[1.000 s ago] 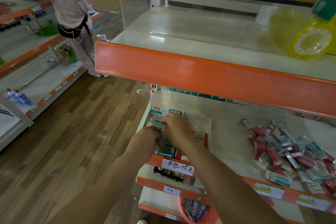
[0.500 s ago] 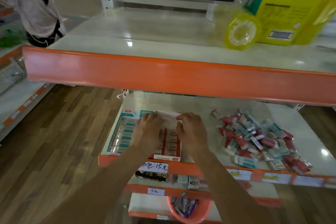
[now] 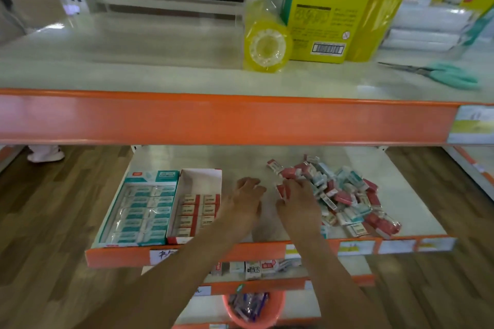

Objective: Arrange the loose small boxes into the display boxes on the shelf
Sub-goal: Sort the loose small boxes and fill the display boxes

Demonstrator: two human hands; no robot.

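Head view: both hands have left the display boxes, where they were half a second ago, and now sit at the pile to the right; I judge one placement is finished and the next pick is starting.
Shelf (image 3: pixel 240 157): middle tier, carrying both display boxes at its left end and the pile on its right half.
Pile (image 3: pixel 344 195): loose red and teal small boxes heaped together, well apart from the display boxes; most of the task's stock seems to lie here yet.
Teal box (image 3: pixel 141 208): leftmost display box, rows of teal small boxes filling it as far as can be seen.
Red box (image 3: pixel 196 205): just beside the teal one; red small boxes fill the near part, the far end shows bare white card, so there is room left.
Right hand (image 3: pixel 296 203): at the pile's left edge, fingers curled over a red small box (image 3: pixel 281 191); whether it is truly gripped I cannot tell.
Left hand (image 3: pixel 246 200): between red box and pile, fingers loosely spread over bare shelf, holding nothing.
Bucket (image 3: pixel 275 315): orange, below the shelves, with small packets inside, too blurred to name.
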